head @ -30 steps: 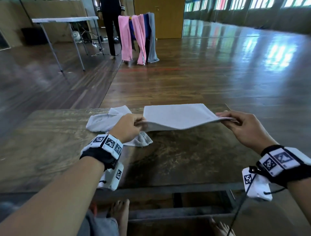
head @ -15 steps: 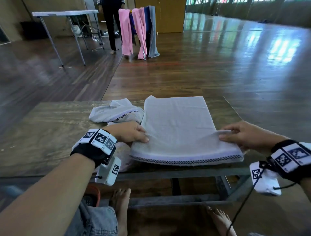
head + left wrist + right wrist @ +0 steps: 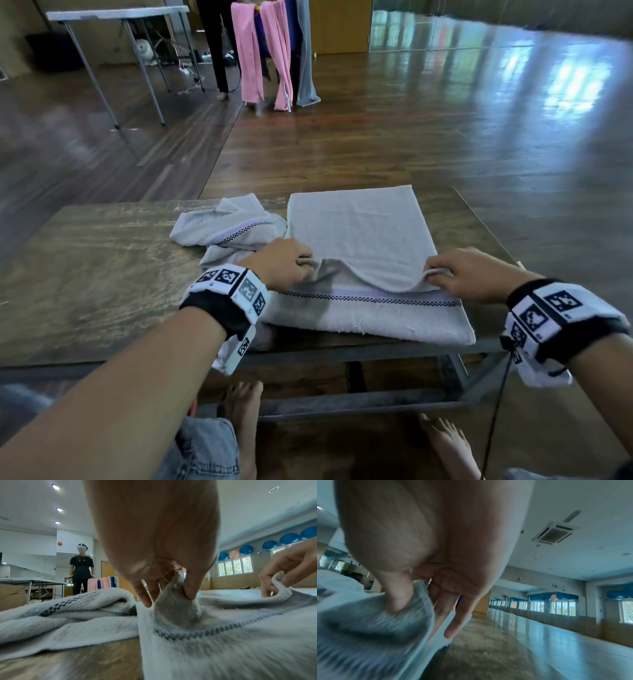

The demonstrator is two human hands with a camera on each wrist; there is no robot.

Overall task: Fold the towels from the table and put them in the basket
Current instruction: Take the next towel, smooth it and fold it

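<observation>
A grey towel [image 3: 363, 233] with a checked stripe lies flat on the wooden table [image 3: 96, 274], its near end at the table's front edge. My left hand [image 3: 303, 262] pinches the upper layer's left corner, and my right hand [image 3: 435, 274] pinches its right corner. That layer's edge sags between them, slightly lifted off the lower layer. In the left wrist view the thumb and fingers [image 3: 190, 592] squeeze the towel [image 3: 223, 635] fold. In the right wrist view my thumb presses the towel [image 3: 368, 628] corner. A second, crumpled grey towel [image 3: 226, 229] lies left of the flat one. No basket is in view.
Beyond the table, a rack with pink and grey towels [image 3: 274, 51] stands on the wooden floor. A person in black [image 3: 80, 569] stands by a folding table [image 3: 113, 17] at the far left. My bare feet [image 3: 243, 411] are under the table's metal frame.
The towel, held up stretched between my hands a second ago, came down flat on the table. Both hands now pinch the upper layer's near corners, lifted a little off the layer below.
</observation>
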